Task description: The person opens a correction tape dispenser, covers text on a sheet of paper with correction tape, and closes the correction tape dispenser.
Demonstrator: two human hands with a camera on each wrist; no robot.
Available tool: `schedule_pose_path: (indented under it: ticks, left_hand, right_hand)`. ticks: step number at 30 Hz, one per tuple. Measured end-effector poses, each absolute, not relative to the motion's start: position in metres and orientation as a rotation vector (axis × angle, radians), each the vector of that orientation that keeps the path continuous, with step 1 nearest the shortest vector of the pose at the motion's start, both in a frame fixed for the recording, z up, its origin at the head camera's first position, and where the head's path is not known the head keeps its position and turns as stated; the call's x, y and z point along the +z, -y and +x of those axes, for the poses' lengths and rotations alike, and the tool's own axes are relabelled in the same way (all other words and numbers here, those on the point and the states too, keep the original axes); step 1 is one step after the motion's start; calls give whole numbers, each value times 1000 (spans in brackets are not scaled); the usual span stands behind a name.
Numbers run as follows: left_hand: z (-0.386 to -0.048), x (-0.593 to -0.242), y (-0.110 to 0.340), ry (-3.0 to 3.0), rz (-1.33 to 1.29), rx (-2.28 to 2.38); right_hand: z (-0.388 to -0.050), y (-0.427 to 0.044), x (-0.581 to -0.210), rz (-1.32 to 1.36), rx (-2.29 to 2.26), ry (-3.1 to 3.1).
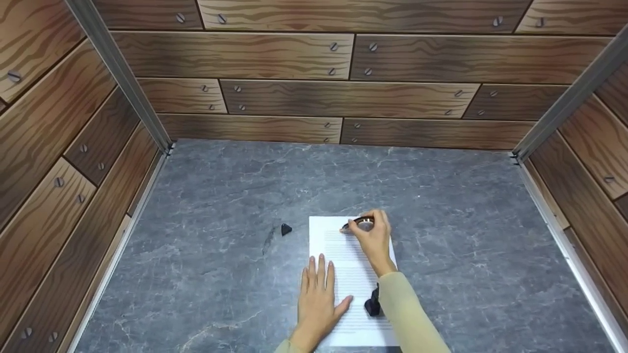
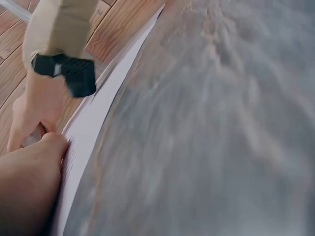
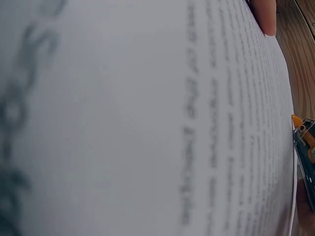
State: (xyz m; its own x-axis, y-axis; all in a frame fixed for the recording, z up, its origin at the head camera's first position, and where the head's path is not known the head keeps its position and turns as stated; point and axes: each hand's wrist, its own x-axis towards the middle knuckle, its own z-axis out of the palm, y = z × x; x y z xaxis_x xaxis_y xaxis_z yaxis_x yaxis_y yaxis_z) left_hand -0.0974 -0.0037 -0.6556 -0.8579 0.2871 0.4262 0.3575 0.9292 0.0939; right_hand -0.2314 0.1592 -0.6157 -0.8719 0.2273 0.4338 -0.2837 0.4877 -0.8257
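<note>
A white sheet with printed lines (image 1: 360,323) lies on the grey surface. My left hand (image 1: 316,299) rests on its left part, palm down, fingers straight and thumb spread. Near the sheet's top edge, my right hand (image 1: 375,240) pinches a slim dark tool (image 1: 364,219) between thumb and fingers, its tip close to the first printed lines. In the left wrist view the left hand (image 2: 29,182) partly covers the right hand (image 2: 39,105). Large blurred print fills the right wrist view, with a fingertip (image 3: 266,17) at the top.
A small black triangular piece (image 1: 286,229) lies left of the sheet. A black device (image 1: 373,304) sits at the right wrist, over the sheet. Wood-patterned panels (image 1: 284,98) border the surface. A dark and orange item (image 3: 306,147), unidentifiable, shows at the right wrist view's edge.
</note>
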Motion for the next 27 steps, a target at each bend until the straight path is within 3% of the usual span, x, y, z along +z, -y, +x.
schedule_pose_path:
  ticks: [27]
  left_hand:
    - [-99,-654,10,2696,-519,-306]
  right_hand:
    - [-239,-161,-615,103,1319,2261]
